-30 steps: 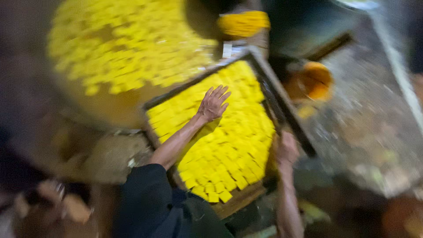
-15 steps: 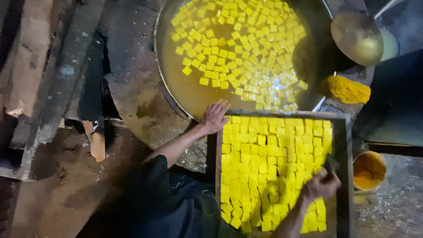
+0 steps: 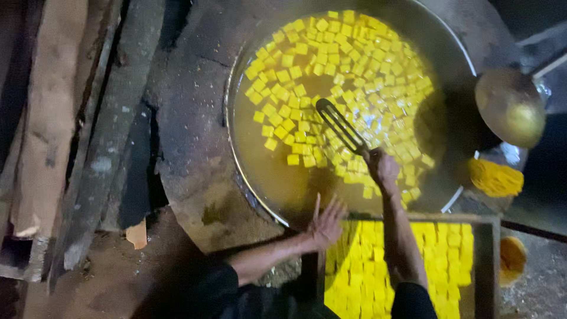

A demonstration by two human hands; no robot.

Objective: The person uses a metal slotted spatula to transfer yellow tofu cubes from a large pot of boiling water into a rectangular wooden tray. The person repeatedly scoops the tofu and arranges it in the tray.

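Half the tray (image 3: 487, 266) cut off; right hand (image 3: 383, 168) w/ blurred slotted spatula (image 3: 342, 127).

Wore dark sleeves, pushed up above both elbows, forearms bare below. Showed no gloves, rings or watch on the left hand (image 3: 326, 221) or the right hand (image 3: 383, 168). Looked plain black in the sleeve cloth, loosely bunched near the lower edge, without visible markings.

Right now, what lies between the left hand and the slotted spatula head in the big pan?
In the head view, yellow cubes floating in liquid and the pan rim lie between the left hand and the spatula head.
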